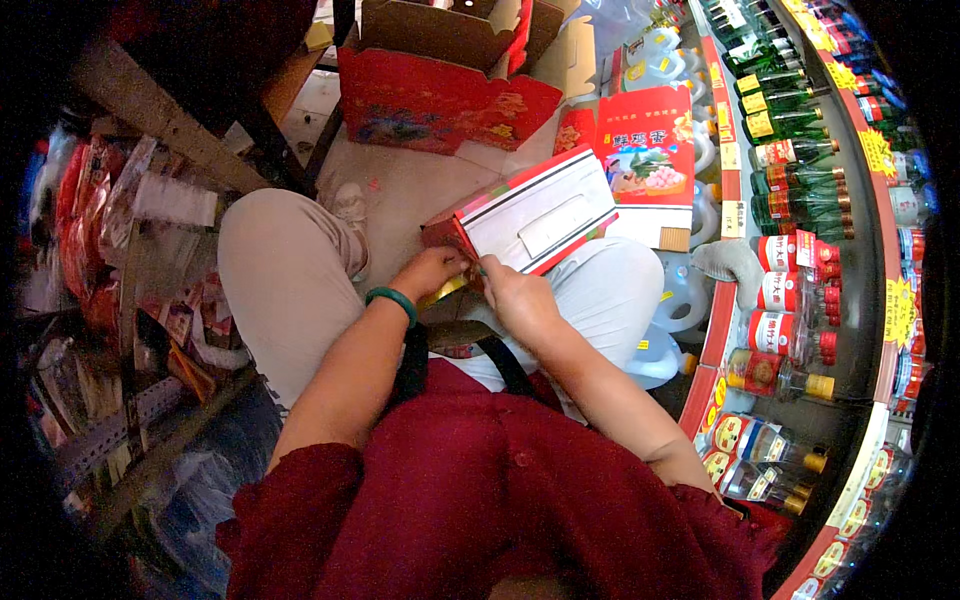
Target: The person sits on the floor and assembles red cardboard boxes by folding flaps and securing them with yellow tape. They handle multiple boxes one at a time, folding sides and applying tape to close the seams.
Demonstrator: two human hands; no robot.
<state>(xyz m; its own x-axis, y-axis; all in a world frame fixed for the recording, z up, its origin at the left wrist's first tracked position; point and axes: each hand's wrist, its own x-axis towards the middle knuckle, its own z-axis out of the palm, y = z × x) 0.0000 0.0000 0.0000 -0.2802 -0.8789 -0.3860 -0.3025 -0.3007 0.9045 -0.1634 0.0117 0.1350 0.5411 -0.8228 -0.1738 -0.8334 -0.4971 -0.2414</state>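
Note:
A red and white cardboard carton (560, 215) rests tilted over my right thigh, its white face with an oblong handle flap turned up. At its near left corner, the fingers of my left hand (435, 272) are bent together; what lies between them is hidden. A green bangle (392, 303) circles that wrist. Close beside it, my right hand (520, 300) is closed at the same corner, thumb and fingers gripping the carton's edge. Below my left fingers shows a shiny yellow piece (447, 290), too small to name.
A red carton with raised flaps (440, 100) stands ahead on the floor. Right of it leans a flat red printed carton (645, 150). Large clear jugs (680, 295) line the shelf's foot. Shelves of bottles (785, 285) rise at right. Plastic-wrapped goods (90, 200) fill a left rack.

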